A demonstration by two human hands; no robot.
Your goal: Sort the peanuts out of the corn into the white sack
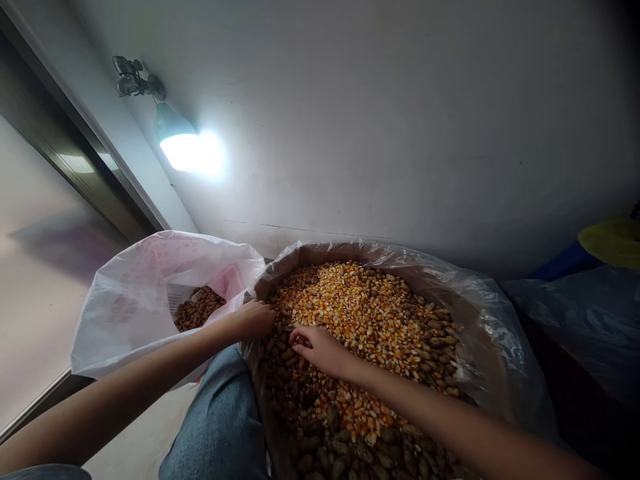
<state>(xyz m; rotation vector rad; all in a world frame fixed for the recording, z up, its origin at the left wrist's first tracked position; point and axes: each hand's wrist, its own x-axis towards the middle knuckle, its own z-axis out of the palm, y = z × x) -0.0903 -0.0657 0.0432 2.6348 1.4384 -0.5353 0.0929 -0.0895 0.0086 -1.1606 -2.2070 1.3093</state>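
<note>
A wide container lined with clear plastic [493,320] holds loose yellow corn kernels [360,300] and unshelled peanuts [435,340]. At its left rim is my left hand [259,319], fingers curled down at the edge of the heap; what they hold, if anything, is hidden. My right hand [320,350] hovers low over the peanuts and corn, thumb and fingers drawn together. Anything between those fingertips is too small to name. To the left, a white sack [130,300] stands with its mouth spread, and small brown pieces like peanuts [200,308] lie inside.
A lit bulb lamp [183,143] hangs from a metal fitting [135,79] on the pale wall [375,120]. My jeans-covered leg [220,420] sits between sack and container. Toward the right are dark plastic sheeting [585,320] and a yellow item [613,242].
</note>
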